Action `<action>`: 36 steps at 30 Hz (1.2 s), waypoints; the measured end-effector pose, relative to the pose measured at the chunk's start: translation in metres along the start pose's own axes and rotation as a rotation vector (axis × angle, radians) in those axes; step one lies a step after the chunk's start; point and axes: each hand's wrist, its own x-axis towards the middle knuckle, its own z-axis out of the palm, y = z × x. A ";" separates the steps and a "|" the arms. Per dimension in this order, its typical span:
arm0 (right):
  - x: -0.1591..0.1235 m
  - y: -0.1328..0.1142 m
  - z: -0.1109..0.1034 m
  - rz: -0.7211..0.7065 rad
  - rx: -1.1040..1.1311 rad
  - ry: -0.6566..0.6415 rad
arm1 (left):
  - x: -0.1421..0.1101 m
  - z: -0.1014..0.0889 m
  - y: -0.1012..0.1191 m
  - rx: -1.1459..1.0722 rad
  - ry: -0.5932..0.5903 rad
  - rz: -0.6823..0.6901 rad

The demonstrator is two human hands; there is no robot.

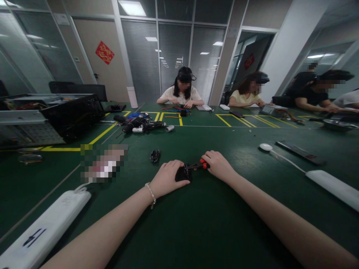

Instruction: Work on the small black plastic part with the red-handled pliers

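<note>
My left hand [168, 177] grips a small black plastic part [183, 174] low over the green table, thumb on the near side and fingers on the far side. In my right hand [217, 164] are pliers [202, 163] with red handles; the fingers wrap round the grips. The dark jaws point left and reach the black part, though whether they are closed on it I cannot tell. Beyond my left hand lies another small black piece [155, 156] with an uneven, hollow-looking top.
A white power strip [53, 224] lies at left, another [333, 183] at right beside a dark phone-like slab [300, 151]. An open computer case [70, 116] stands back left. Tools and cables [140, 123] lie beyond my hands. A person [183, 89] works opposite; others sit at right.
</note>
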 end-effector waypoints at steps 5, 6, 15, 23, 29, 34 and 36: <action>0.000 0.001 0.003 0.000 -0.014 -0.001 | 0.000 0.002 -0.001 0.015 0.016 0.007; 0.000 0.001 0.003 0.000 -0.012 0.000 | -0.001 0.002 -0.001 0.013 0.014 0.009; -0.001 0.004 0.000 -0.013 -0.008 -0.016 | -0.001 0.001 -0.001 0.004 0.011 0.015; -0.001 -0.001 0.000 -0.006 -0.015 0.006 | -0.001 0.000 -0.001 0.001 0.008 0.003; -0.001 0.000 0.000 -0.005 -0.004 0.006 | 0.000 -0.002 0.001 -0.003 -0.010 -0.012; 0.000 -0.001 -0.001 -0.004 -0.018 -0.006 | 0.001 -0.001 0.000 -0.014 -0.012 -0.031; 0.000 -0.002 -0.002 -0.004 -0.017 -0.006 | 0.001 0.000 -0.001 -0.015 -0.003 -0.030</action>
